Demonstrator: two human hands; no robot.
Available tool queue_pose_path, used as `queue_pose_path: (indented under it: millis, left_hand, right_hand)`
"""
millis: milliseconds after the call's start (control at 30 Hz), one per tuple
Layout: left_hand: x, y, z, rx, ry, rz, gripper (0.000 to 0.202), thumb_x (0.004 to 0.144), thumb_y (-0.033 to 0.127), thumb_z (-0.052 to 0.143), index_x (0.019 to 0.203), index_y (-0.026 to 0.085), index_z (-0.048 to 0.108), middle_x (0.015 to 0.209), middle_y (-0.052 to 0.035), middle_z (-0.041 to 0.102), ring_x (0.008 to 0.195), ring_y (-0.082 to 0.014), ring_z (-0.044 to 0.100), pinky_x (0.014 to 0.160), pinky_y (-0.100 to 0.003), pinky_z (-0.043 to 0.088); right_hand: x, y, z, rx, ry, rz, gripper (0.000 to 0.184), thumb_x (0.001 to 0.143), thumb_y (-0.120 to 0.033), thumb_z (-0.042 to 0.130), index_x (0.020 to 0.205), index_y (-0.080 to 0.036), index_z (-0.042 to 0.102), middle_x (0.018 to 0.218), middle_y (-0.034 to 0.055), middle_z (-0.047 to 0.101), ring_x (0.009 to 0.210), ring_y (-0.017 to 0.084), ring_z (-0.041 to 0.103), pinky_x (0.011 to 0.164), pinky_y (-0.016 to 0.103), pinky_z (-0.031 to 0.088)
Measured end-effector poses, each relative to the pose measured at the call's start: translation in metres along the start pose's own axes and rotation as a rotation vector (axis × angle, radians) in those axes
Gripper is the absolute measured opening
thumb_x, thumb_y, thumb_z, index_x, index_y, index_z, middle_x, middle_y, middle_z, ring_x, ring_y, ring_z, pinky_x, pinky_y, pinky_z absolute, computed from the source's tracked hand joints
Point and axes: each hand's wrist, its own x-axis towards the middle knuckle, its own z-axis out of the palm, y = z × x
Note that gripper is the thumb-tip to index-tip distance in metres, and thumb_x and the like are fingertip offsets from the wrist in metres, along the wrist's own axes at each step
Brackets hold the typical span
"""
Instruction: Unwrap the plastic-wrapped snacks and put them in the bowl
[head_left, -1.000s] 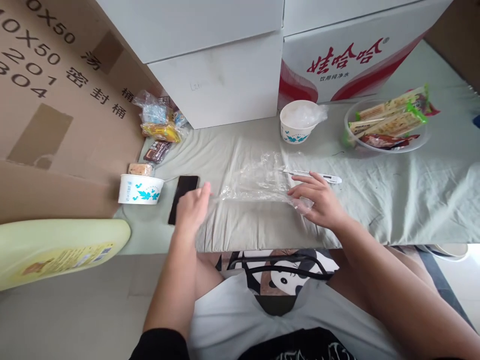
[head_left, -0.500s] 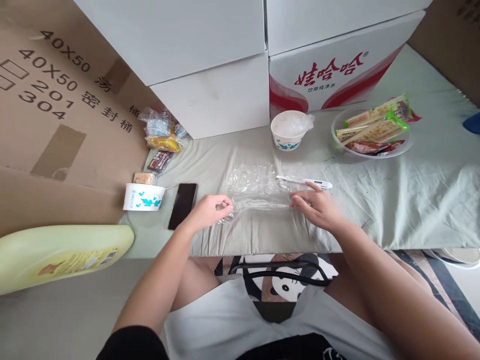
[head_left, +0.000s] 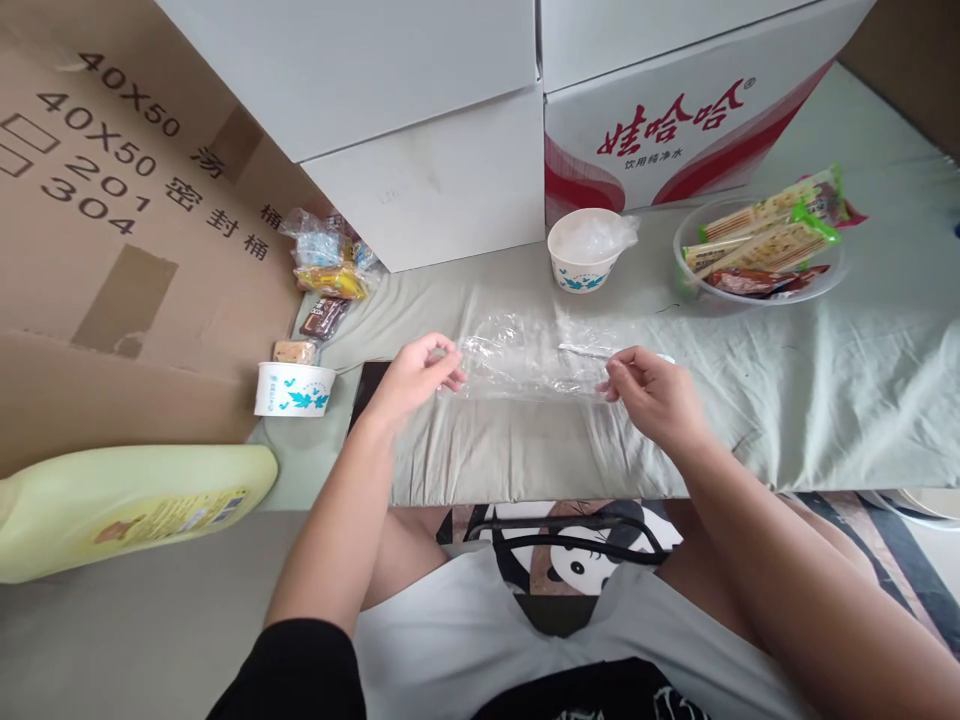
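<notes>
A clear, crinkled plastic bag or film stretches between my two hands above the cloth-covered table. My left hand pinches its left end between thumb and fingers. At the opposite end, my right hand has its fingers closed on the plastic. A white pen lies behind the plastic, partly covered by it and by my right hand. Close by my left hand, a black phone lies on the cloth, largely hidden by that hand and forearm.
Behind the plastic stands a paper cup with crumpled film in it. A clear bowl of packaged snacks is at right. Another paper cup, wrapped snacks and a yellow-green bottle are at left. White cartons line the back.
Both hands have moved away from the table's front edge, carrying the plastic with them. My left hand now covers more of the phone, and my right hand more of the pen.
</notes>
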Motion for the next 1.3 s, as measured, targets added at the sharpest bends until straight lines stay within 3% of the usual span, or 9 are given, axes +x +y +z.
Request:
queue_pose_path:
  millis: [100,200,367,567,733,967,1100,1200,1300]
  left_hand:
    - [-0.008,-0.026,0.002,-0.035,-0.072,0.064,0.069,0.057,0.027,0.094,0.119,0.025,0.063,0.092,-0.0077,0.080,0.096,-0.0251,0.078,0.078,-0.030,0.058]
    - [-0.009,-0.046,0.010,0.009,-0.011,0.082,0.054,0.063,0.027,0.090,0.113,0.022,0.069,0.086,-0.0066,0.078,0.102,-0.0250,0.076,0.088,-0.033,0.056]
    - [0.001,-0.045,0.020,-0.238,0.206,0.230,0.030,0.073,0.044,0.083,0.079,0.019,0.067,0.063,0.0001,0.064,0.077,-0.0183,0.072,0.080,-0.031,0.058]
    - [-0.005,-0.040,0.033,-0.270,0.270,0.060,0.039,0.078,0.053,0.076,0.088,0.020,0.059,0.057,0.0066,0.058,0.039,-0.0088,0.054,0.036,-0.018,0.034]
    - [-0.013,-0.053,0.039,-0.088,0.362,0.010,0.029,0.086,0.047,0.070,0.088,0.019,0.060,0.050,0.0062,0.057,0.033,-0.0076,0.046,0.035,-0.019,0.033]
    - [-0.015,-0.062,0.035,-0.080,0.079,0.240,0.032,0.093,0.052,0.060,0.102,0.021,0.058,0.081,-0.0010,0.076,0.034,-0.0030,0.041,0.036,-0.019,0.032]
    - [-0.019,-0.072,0.032,-0.111,-0.032,0.293,0.033,0.095,0.053,0.057,0.104,0.023,0.051,0.104,-0.0057,0.078,0.035,-0.0017,0.043,0.036,-0.019,0.035]
    - [-0.021,-0.076,0.031,-0.109,0.056,0.272,0.035,0.095,0.053,0.057,0.112,0.024,0.050,0.102,-0.0056,0.078,0.034,-0.0023,0.041,0.036,-0.021,0.033]
    - [-0.019,-0.077,0.027,-0.010,0.255,0.176,0.031,0.096,0.048,0.056,0.115,0.023,0.053,0.088,-0.0022,0.076,0.038,-0.0052,0.042,0.040,-0.022,0.035]
  right_hand:
    - [0.002,0.001,-0.002,0.051,0.038,0.100,0.024,0.092,-0.047,0.051,0.083,-0.025,0.057,0.057,-0.0001,0.068,0.074,0.025,0.077,0.076,0.037,0.054]
    - [0.002,0.003,-0.006,-0.023,0.082,0.111,0.028,0.094,-0.042,0.046,0.075,-0.025,0.059,0.068,0.0037,0.074,0.082,0.026,0.076,0.083,0.041,0.052]
    - [-0.002,0.003,-0.007,-0.093,0.165,0.034,0.033,0.094,-0.042,0.048,0.073,-0.024,0.066,0.080,0.0063,0.076,0.087,0.026,0.073,0.085,0.041,0.053]
    - [-0.005,-0.001,-0.001,0.157,0.178,0.137,0.030,0.090,-0.046,0.056,0.106,-0.022,0.064,0.049,-0.0041,0.059,0.064,0.024,0.072,0.068,0.034,0.053]
    - [-0.013,0.001,-0.006,-0.295,0.148,0.183,0.045,0.085,-0.036,0.059,0.128,-0.022,0.061,0.060,-0.0010,0.068,0.060,0.023,0.065,0.065,0.037,0.049]
    - [-0.021,0.010,0.002,-0.473,0.233,-0.344,0.051,0.088,-0.038,0.063,0.135,-0.021,0.056,0.136,0.0193,0.060,0.116,0.034,0.065,0.087,0.050,0.056]
    - [-0.014,-0.004,0.021,-0.618,0.121,-0.659,0.039,0.094,-0.031,0.061,0.133,-0.028,0.060,0.143,0.0123,0.060,0.134,0.034,0.056,0.111,0.055,0.045]
    - [-0.010,-0.005,0.038,-0.748,-0.110,-0.642,0.049,0.097,-0.032,0.057,0.146,-0.028,0.054,0.150,0.0098,0.059,0.145,0.035,0.048,0.121,0.058,0.033]
    - [-0.011,0.004,0.047,-0.862,-0.131,-0.494,0.054,0.099,-0.036,0.055,0.151,-0.024,0.051,0.158,0.0131,0.052,0.149,0.040,0.041,0.120,0.063,0.031]
